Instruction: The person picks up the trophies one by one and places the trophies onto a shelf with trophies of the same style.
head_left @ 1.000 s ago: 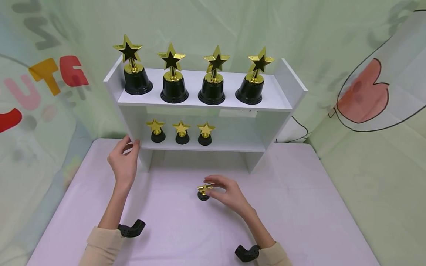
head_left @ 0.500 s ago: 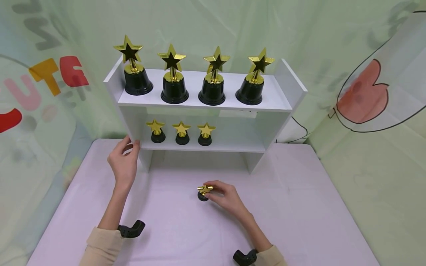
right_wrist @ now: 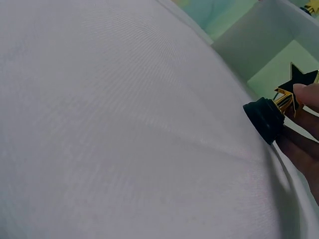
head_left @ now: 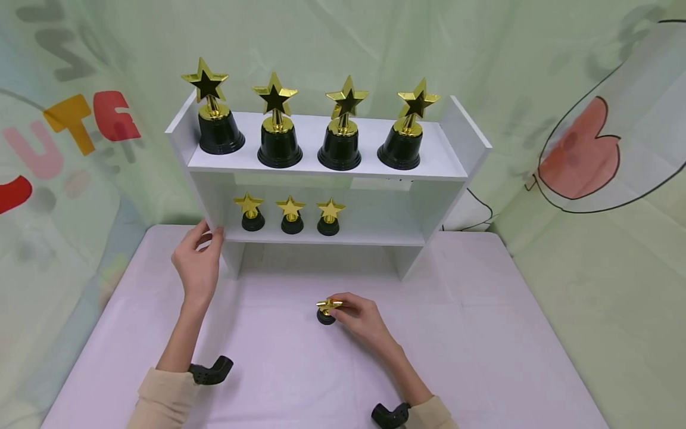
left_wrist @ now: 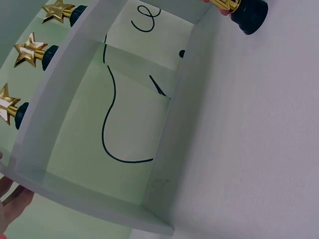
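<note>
My right hand pinches a small star trophy by its gold star, in front of the white shelf. In the right wrist view, the thumb lies on the dark face of the star, and the round black base is close over the white cloth. My left hand grips the front edge of the shelf's left side panel; the left wrist view shows its fingers on the panel's outer side. Three small gold star trophies stand in a row on the middle board, left of its right end.
Several larger star trophies with black bases line the top board. The shelf stands at the back of a table with a white cloth. Printed green curtains hang behind and at both sides. A black cable runs behind the shelf's right side.
My right hand's fingers have closed onto the small trophy's star, and its forearm has shifted slightly left. The left hand keeps its place on the shelf.
</note>
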Available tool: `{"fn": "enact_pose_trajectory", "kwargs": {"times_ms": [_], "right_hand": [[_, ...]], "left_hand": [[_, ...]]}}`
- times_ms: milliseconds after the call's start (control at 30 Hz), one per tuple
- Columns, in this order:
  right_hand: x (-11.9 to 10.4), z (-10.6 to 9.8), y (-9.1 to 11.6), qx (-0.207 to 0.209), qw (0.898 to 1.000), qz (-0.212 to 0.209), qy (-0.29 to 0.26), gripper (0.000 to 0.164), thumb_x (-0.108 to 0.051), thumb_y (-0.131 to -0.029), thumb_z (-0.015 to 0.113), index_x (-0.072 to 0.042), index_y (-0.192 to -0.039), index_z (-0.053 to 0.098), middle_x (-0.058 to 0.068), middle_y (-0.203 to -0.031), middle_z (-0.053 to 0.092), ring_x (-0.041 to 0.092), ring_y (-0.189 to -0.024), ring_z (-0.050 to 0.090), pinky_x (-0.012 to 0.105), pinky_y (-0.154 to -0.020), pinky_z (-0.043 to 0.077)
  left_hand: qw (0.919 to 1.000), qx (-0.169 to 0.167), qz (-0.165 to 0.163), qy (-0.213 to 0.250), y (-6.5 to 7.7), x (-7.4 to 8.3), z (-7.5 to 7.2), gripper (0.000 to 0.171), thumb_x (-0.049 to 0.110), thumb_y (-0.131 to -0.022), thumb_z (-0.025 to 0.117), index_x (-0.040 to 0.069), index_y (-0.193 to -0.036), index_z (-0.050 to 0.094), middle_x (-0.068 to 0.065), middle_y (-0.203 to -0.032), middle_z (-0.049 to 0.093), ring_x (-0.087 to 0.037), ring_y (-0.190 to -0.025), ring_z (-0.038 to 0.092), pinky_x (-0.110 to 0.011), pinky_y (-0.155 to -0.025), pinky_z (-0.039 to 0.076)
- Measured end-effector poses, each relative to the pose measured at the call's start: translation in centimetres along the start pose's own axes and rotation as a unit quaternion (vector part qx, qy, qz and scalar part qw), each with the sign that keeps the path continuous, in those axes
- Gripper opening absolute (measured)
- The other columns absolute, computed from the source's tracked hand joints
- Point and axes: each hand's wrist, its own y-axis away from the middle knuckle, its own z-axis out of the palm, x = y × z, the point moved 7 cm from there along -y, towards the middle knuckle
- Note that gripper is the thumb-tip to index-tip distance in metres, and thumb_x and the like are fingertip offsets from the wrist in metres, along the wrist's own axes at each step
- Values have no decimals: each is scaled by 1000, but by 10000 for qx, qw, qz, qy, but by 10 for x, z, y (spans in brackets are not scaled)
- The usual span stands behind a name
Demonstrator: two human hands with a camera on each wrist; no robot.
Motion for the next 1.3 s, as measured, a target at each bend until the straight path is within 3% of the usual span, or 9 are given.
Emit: {"fn": "enact_pose_trajectory", "kwargs": {"times_ms": [767, 1167, 1300], "right_hand": [[-2, -6, 5, 188, 9996, 221, 51, 22, -10, -93, 76, -8, -115, 75, 10, -112, 76, 21, -103, 74, 22, -88, 58], [-22, -37, 14, 554, 9979, 298, 138, 21, -7, -93, 76, -8, -114, 75, 10, -113, 75, 23, -104, 73, 20, -90, 57], [-36, -55, 15, 563, 9979, 57, 310, 20, -11, -94, 76, -9, -114, 75, 8, -111, 76, 19, -101, 73, 21, -90, 57]], "left_hand": [[10000, -9, 75, 12, 1, 1, -1, 29, 8, -97, 69, 9, -126, 75, -12, -114, 74, -6, -90, 63, -6, -75, 50], [10000, 7, 70, 39, 0, 0, -1, 30, 6, -97, 68, 8, -127, 74, -11, -114, 73, -3, -89, 63, -6, -75, 50], [10000, 26, 65, -18, 3, 11, -1, 31, 2, -97, 66, 2, -127, 72, -17, -115, 72, -2, -88, 62, -6, -75, 49]]}}
